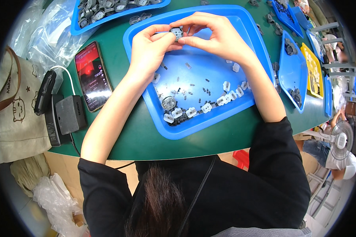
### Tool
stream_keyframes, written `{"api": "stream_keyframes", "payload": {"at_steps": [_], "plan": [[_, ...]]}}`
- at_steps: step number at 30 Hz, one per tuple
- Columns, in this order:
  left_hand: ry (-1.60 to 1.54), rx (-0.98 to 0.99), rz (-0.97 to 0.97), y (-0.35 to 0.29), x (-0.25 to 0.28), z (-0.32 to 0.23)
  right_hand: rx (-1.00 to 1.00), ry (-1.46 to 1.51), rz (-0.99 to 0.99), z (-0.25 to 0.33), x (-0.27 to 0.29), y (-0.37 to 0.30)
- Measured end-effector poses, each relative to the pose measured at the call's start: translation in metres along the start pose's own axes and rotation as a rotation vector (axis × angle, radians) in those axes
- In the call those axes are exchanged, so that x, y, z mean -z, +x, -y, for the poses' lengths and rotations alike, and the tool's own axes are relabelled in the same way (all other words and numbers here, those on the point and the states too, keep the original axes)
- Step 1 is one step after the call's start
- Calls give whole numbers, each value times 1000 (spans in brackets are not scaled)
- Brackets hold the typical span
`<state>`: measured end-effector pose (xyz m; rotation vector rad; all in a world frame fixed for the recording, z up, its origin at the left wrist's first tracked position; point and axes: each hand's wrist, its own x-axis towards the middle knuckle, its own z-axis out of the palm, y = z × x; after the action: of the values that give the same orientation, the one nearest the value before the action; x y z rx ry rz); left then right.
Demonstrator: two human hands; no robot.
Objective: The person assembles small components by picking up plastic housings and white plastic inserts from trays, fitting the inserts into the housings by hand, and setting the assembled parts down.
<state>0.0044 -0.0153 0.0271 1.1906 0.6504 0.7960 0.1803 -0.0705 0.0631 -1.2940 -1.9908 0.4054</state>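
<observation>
Over the far part of a blue tray (209, 125), my left hand (148, 49) and my right hand (217, 34) meet with fingers closed around a small grey rounded plastic casing (177, 33). Its face carries lighter inner parts; my fingertips cover its edges. Below, in the tray, a similar round casing (169, 103) lies near the left corner. Several small translucent white plastic pieces (206, 107) run in a rough row along the near side. Tiny black pieces (191, 93) are scattered over the tray floor and heaped in the near left corner.
On the left lie a phone (93, 77) with a lit screen, a dark boxy device (70, 112) with cables and a cloth bag (22, 126). A blue tray of casings (118, 7) stands far left. Blue and yellow trays (312, 71) line the right; a fan (341, 139) and people are beyond.
</observation>
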Motion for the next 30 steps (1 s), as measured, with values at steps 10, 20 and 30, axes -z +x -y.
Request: {"api": "stream_keyframes", "payload": {"at_steps": [10, 20, 30], "plan": [[-156, 35, 28, 1, 2, -1, 3, 26, 12, 1, 3, 0], [-103, 43, 18, 1, 4, 3, 0, 47, 58, 3, 2, 1], [-265, 92, 242, -1, -2, -9, -343, 484, 24, 3, 9, 1]]}}
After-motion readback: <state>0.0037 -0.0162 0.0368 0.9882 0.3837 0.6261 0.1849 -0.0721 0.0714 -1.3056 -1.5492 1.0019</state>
